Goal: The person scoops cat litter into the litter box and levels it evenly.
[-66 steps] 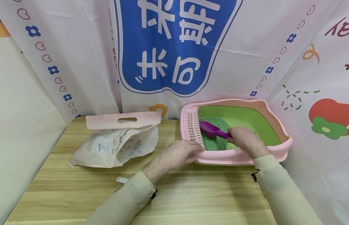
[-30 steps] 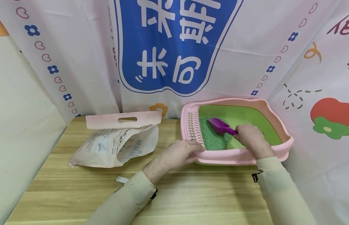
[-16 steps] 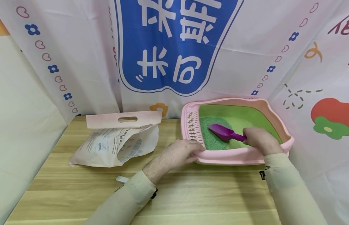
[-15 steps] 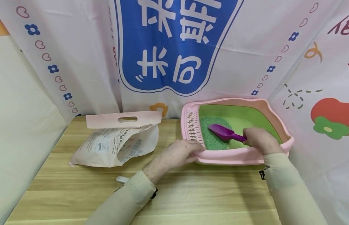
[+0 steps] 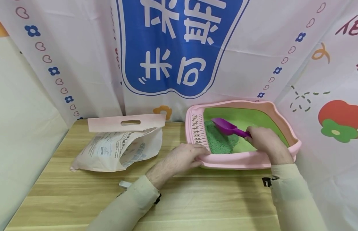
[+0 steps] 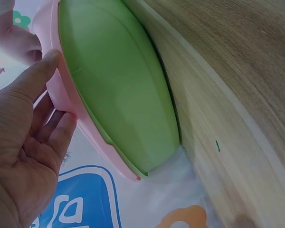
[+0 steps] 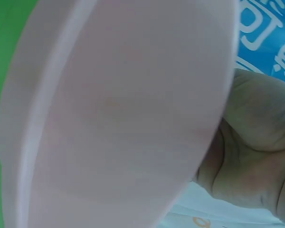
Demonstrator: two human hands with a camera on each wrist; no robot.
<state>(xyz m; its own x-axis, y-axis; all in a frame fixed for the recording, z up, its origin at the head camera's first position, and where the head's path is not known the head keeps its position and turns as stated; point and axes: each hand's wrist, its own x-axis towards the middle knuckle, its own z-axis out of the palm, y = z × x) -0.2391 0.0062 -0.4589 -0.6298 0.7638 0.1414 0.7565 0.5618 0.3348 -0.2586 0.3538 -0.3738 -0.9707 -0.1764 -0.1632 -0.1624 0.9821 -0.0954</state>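
A litter box (image 5: 230, 162) with a pink rim and green base stands at the back right of the table. Green litter granules (image 5: 220, 141) are heaped at its left end, beside the slotted part of the rim. My right hand (image 5: 263, 141) reaches over the front rim and grips the handle of a purple scoop (image 5: 225, 126), whose blade lies over the litter. My left hand (image 5: 187, 155) holds the rim's front left corner. In the left wrist view, the left thumb and curled fingers (image 6: 61, 133) pinch the pink rim. The rim hides the right fingers in the right wrist view.
An opened paper bag (image 5: 109, 150) with a cut-out handle lies on the left of the wooden table (image 5: 66, 192). A small white object (image 5: 125, 184) shows beside my left sleeve. Printed cloth (image 5: 95, 64) hangs behind and at the sides.
The scoop has moved about over the litter, first rightward, then slightly back and away from me in the last half second. Litter has spread a little rightward. My left hand stays put.
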